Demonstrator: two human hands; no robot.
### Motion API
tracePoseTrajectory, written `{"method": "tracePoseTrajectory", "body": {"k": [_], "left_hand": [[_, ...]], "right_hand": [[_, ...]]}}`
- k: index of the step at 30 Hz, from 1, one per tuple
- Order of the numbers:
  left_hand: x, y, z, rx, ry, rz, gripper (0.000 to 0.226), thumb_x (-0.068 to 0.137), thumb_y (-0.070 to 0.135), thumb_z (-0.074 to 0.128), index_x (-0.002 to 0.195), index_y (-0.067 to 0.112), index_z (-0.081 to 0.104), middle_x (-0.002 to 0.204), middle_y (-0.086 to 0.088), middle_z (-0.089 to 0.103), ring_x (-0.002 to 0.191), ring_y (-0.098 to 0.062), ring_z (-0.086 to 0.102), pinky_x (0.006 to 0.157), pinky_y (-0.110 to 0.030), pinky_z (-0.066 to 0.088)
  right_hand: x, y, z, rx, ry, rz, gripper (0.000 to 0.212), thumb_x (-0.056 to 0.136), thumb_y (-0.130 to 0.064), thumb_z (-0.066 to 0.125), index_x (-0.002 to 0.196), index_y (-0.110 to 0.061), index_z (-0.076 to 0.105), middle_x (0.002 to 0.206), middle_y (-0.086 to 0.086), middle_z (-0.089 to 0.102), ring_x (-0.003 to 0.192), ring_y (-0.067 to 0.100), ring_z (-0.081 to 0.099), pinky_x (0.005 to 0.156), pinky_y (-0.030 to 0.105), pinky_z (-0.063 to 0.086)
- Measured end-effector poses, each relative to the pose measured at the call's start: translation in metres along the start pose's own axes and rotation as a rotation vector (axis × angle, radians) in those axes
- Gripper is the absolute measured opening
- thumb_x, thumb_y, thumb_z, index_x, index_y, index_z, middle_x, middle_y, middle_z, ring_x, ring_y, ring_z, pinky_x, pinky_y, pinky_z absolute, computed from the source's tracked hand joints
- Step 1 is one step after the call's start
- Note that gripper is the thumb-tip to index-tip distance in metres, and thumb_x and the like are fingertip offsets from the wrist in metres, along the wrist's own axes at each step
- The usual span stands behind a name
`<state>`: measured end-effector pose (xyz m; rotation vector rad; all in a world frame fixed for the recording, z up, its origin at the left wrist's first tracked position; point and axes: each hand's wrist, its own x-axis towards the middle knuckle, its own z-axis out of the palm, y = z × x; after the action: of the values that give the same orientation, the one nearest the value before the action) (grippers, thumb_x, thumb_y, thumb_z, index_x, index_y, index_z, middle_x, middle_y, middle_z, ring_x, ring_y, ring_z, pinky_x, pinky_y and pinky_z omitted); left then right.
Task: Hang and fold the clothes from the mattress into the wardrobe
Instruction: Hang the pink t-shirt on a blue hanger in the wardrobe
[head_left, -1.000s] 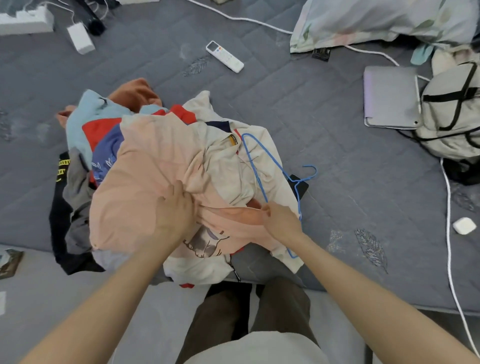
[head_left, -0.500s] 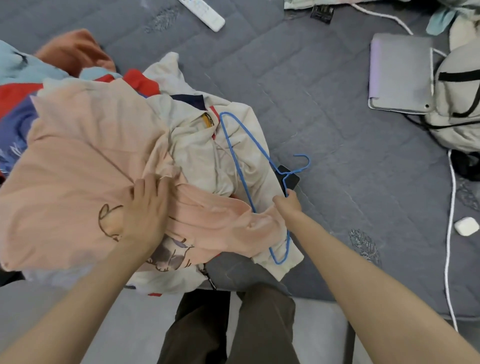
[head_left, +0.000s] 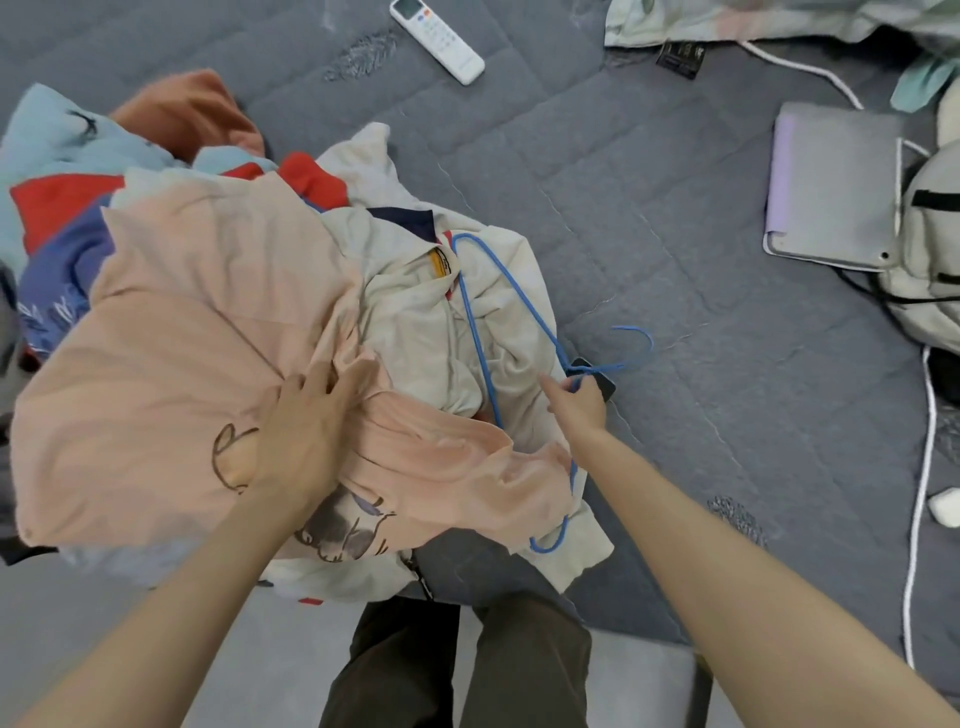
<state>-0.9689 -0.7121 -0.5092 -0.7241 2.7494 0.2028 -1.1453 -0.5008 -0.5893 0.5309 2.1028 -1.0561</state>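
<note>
Nothing is hung or folded yet: the heap of mixed clothes (head_left: 156, 208) lies at the near edge of the grey quilted mattress (head_left: 675, 234). The left hand (head_left: 306, 431) presses, fingers spread, on a peach cotton T-shirt (head_left: 182, 338). The right hand (head_left: 576, 405) pinches the neck of a thin blue wire hanger (head_left: 474, 332) atop the heap.

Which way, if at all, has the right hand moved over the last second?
Yes: the right hand went forward, from the peach shirt to the neck of the blue hanger.
</note>
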Motion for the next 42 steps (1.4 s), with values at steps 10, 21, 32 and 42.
{"method": "tracePoseTrajectory", "body": {"k": [10, 21, 32, 42], "left_hand": [[-0.015, 0.004, -0.052, -0.128, -0.064, -0.054, 0.059, 0.076, -0.001, 0.055, 0.129, 0.016, 0.037, 0.110, -0.007, 0.040, 0.091, -0.034, 0.052, 0.057, -0.042, 0.043], [-0.016, -0.008, -0.122, -0.625, 0.157, -0.295, 0.020, 0.087, 0.018, 0.057, 0.103, 0.011, 0.067, 0.103, -0.013, 0.057, 0.097, -0.030, 0.056, 0.080, -0.035, 0.043], [-0.002, -0.016, -0.129, -1.381, -0.022, -0.691, 0.017, 0.080, 0.005, 0.055, 0.064, 0.009, 0.054, 0.068, -0.012, 0.056, 0.081, -0.027, 0.059, 0.085, -0.047, 0.054], [-0.006, 0.015, -0.136, -0.994, -0.019, -0.460, 0.015, 0.085, 0.018, 0.057, 0.076, 0.014, 0.046, 0.076, -0.006, 0.059, 0.085, -0.028, 0.059, 0.076, -0.035, 0.046]], "right_hand": [[-0.093, -0.068, -0.003, -0.145, -0.017, -0.467, 0.029, 0.102, -0.033, 0.037, 0.097, -0.018, 0.060, 0.074, -0.005, 0.055, 0.069, 0.009, 0.050, 0.063, 0.030, 0.035], [-0.214, -0.150, -0.063, -0.123, 0.041, -0.850, 0.033, 0.095, -0.026, 0.049, 0.062, -0.024, 0.055, 0.044, -0.007, 0.037, 0.044, 0.009, 0.034, 0.046, 0.021, 0.024], [-0.283, -0.138, -0.106, -0.707, 0.109, -0.654, 0.047, 0.096, -0.036, 0.042, 0.075, -0.001, 0.064, 0.064, 0.011, 0.059, 0.064, 0.032, 0.053, 0.060, 0.033, 0.044], [-0.290, -0.115, -0.121, -0.655, 0.064, -0.575, 0.045, 0.096, -0.034, 0.044, 0.071, 0.000, 0.061, 0.056, 0.007, 0.049, 0.057, 0.026, 0.046, 0.053, 0.030, 0.037]]}}
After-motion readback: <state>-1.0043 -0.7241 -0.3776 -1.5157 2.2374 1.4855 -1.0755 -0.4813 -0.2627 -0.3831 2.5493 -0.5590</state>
